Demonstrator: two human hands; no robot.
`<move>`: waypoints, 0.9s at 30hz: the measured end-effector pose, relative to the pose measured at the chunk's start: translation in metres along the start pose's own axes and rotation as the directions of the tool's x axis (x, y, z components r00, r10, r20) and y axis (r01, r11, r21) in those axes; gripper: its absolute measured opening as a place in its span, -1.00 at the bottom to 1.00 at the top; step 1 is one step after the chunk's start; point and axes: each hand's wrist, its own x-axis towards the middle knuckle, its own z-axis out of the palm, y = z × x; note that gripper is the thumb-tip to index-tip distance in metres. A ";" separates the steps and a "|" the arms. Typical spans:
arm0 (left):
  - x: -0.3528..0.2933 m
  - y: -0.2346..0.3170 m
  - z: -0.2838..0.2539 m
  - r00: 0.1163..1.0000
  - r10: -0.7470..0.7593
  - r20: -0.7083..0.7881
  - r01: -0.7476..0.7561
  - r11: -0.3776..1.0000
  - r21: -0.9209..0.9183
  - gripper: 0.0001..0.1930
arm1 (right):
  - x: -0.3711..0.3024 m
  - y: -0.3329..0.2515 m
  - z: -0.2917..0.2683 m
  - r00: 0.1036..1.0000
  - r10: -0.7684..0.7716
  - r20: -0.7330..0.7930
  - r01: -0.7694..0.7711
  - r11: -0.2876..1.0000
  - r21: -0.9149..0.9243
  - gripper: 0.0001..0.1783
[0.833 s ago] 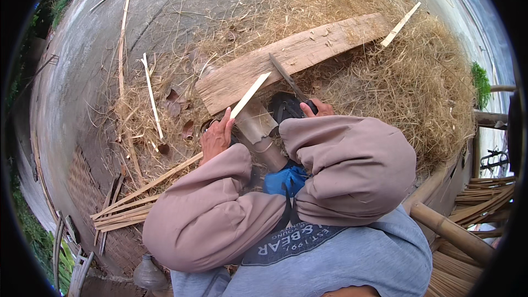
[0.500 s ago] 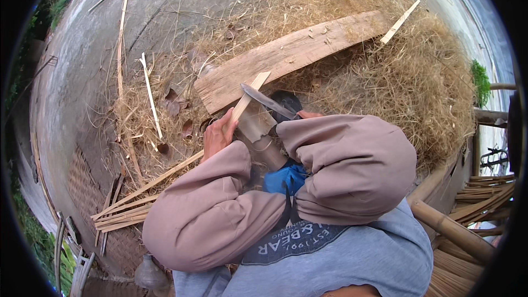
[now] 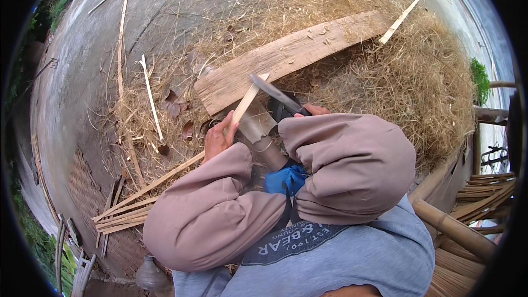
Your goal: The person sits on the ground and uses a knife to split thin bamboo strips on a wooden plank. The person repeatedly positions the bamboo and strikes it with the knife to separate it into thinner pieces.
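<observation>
From up here I see my left hand (image 3: 219, 138) closed around a long, thin, pale bamboo strip (image 3: 245, 104), fingers wrapped over it near its upper part; the strip runs down-left past the hand over the ground and up-right to its tip, which lies against the near edge of a broad, weathered wooden plank (image 3: 286, 55). My right hand (image 3: 311, 110) is mostly hidden behind the mauve sleeve; only a few fingers show, clamped on the dark handle of a heavy knife with a grey steel blade (image 3: 275, 92). The blade points up-left, and its tip is just beside the end of the strip; I cannot tell whether they touch. The two hands are apart, with a short grey tube-like piece (image 3: 258, 132) between them, its make unclear.

The plank lies slantwise on a heap of dry straw-coloured shavings (image 3: 385, 77) spread over the grey concrete floor (image 3: 77, 77). A second short pale splint (image 3: 399, 21) rests at the plank's far end. A bundle of split bamboo slats (image 3: 118, 217) lies to my lower left, and thick bamboo poles (image 3: 451, 225) lie at the right.
</observation>
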 end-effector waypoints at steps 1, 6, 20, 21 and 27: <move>0.000 0.000 -0.003 0.999 -0.027 0.030 0.028 1.000 -0.009 -0.56 | 0.000 0.000 0.002 1.000 -0.001 0.005 0.001 1.000 0.002 -0.59; -0.002 0.016 -0.013 0.970 -0.182 0.164 0.166 0.980 0.107 -0.54 | 0.013 0.006 0.015 0.924 0.273 -0.266 -0.290 0.957 -0.027 -0.58; 0.007 0.003 -0.004 0.983 -0.112 0.143 0.092 0.986 0.139 -0.50 | 0.006 0.013 -0.004 0.996 -0.046 -0.080 0.052 0.995 0.081 -0.54; 0.006 0.005 -0.005 0.981 -0.123 0.150 0.102 0.985 0.139 -0.51 | 0.016 0.015 -0.003 0.992 0.010 -0.129 0.001 0.996 0.086 -0.54; 0.007 0.006 -0.009 0.967 -0.158 0.201 0.127 0.979 0.157 -0.47 | 0.011 0.026 -0.008 0.992 -0.113 0.053 0.111 0.993 0.025 -0.58</move>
